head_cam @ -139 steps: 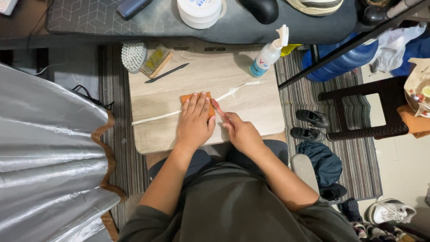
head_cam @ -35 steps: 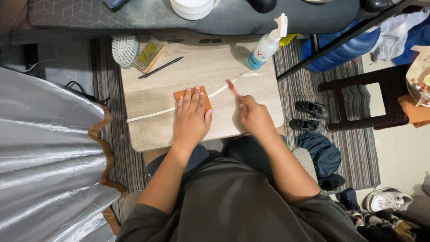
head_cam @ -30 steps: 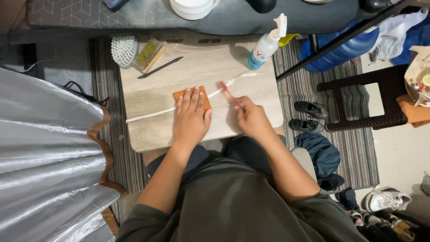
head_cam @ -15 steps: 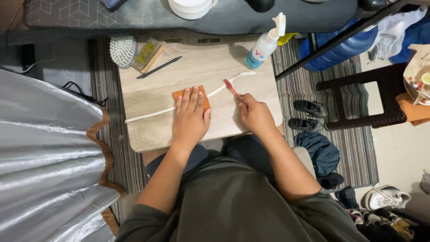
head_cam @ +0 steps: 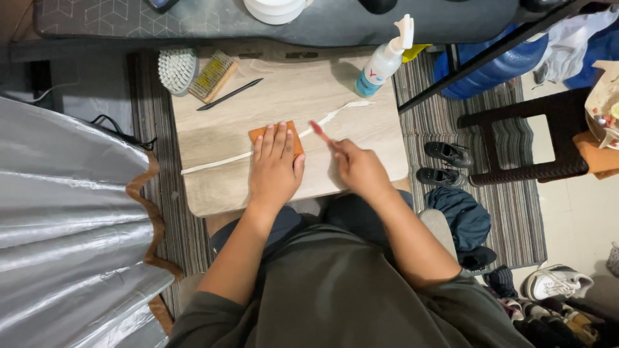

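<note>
Orange flat piece [head_cam: 276,131] lies mid-board on white strip [head_cam: 219,162], left hand [head_cam: 276,169] pressing it, fingers flat, spread narrow. Right hand [head_cam: 358,169] pinches thin pink-tipped tool [head_cam: 318,129], tip at piece's 3 o'clock. Pale wooden board [head_cam: 361,116]; spray bottle [head_cam: 383,61] at 1 o'clock; striped rug [head_cam: 509,212] beneath.

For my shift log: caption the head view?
Left hand flat on orange piece; right hand holds pink tool by white strip.
</note>
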